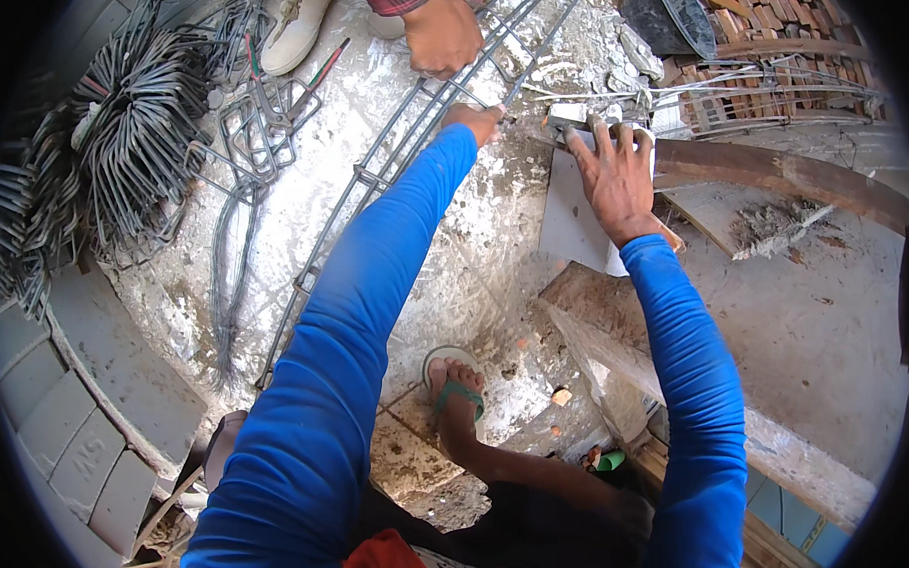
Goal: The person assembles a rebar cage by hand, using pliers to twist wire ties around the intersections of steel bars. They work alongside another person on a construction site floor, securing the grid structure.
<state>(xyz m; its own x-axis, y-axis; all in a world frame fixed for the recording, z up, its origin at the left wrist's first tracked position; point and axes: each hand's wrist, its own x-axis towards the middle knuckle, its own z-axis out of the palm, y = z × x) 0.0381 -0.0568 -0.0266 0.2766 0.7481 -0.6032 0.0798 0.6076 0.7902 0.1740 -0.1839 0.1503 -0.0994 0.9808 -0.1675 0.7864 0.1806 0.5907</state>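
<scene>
My left hand [472,122] is closed at the side of a long rebar cage [373,171], which runs slantwise up the middle of the floor. Its fingers are partly hidden, but they seem wrapped round a bar there. My right hand [618,185] rests with fingers apart and bent over the edge of a pale board [569,213]. Beside its fingertips lies a small whitish block [569,114]. Across the cage, another person's closed hand [441,33] in a red checked sleeve is on the bars, just beyond my left hand.
Bent steel stirrups [145,113] are heaped at left. Nearby lie red-and-green-handled pincers [280,113] and a bundle of tie wire [235,266]. A black bucket [674,21], stacked bricks [782,85] and a wooden plank [788,181] are at right. My sandalled foot [459,389] stands below.
</scene>
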